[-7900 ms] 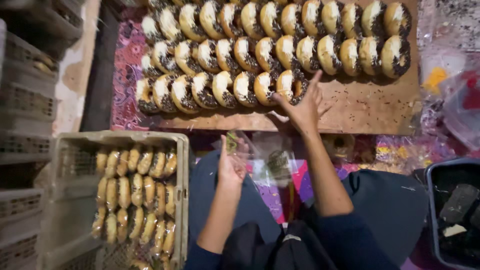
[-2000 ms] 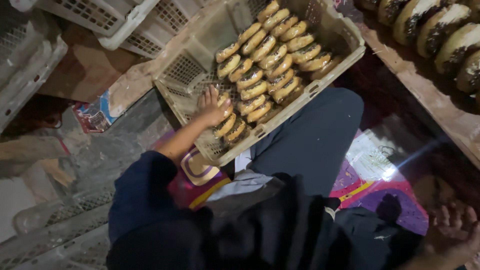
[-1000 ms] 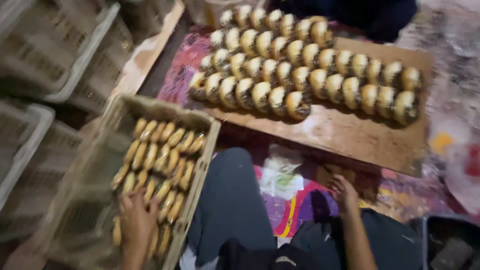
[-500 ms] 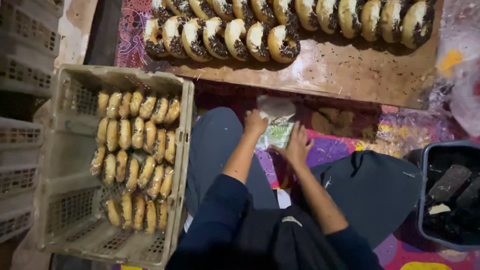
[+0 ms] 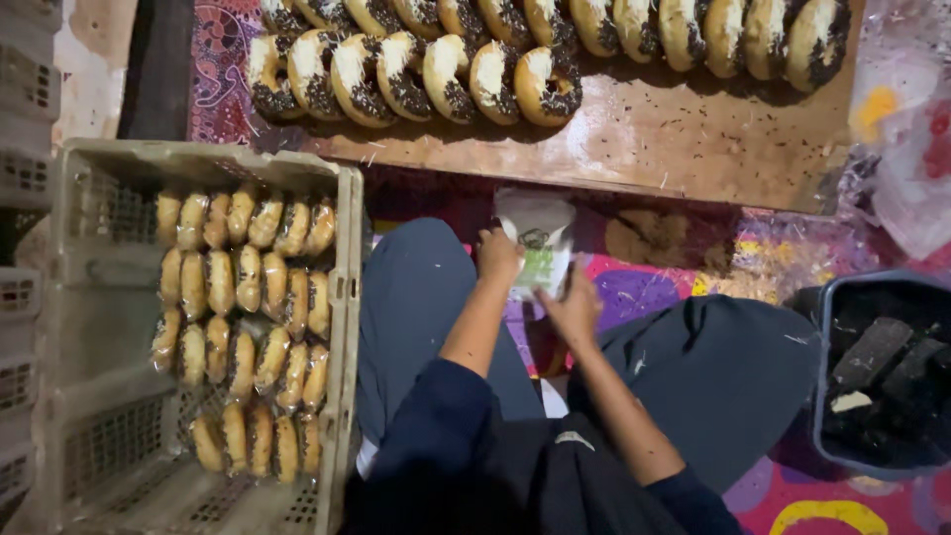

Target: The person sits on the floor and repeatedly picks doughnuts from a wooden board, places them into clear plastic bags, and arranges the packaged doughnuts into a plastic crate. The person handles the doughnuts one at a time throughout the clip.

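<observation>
Both hands meet in front of my knees around a small clear plastic bag [image 5: 536, 243] with a pale printed patch. My left hand [image 5: 497, 258] grips the bag's left edge. My right hand [image 5: 573, 310] holds its lower right side. What is inside the bag cannot be made out. Past the bag, a wooden board [image 5: 684, 139] carries rows of iced doughnuts with dark sprinkles [image 5: 451, 69]. To my left, a beige plastic crate [image 5: 89, 168] holds several rows of wrapped doughnuts [image 5: 243, 317].
A dark tub [image 5: 827, 297] with dark blocks sits at my right. Stacked pale crates [image 5: 25, 89] line the far left. A patterned mat [image 5: 713, 267] covers the floor, and crumpled clear plastic [image 5: 906, 149] lies at the upper right.
My left hand left the crate and came to the middle. Both hands now hold the bag, and my view has tipped downward and steadied.
</observation>
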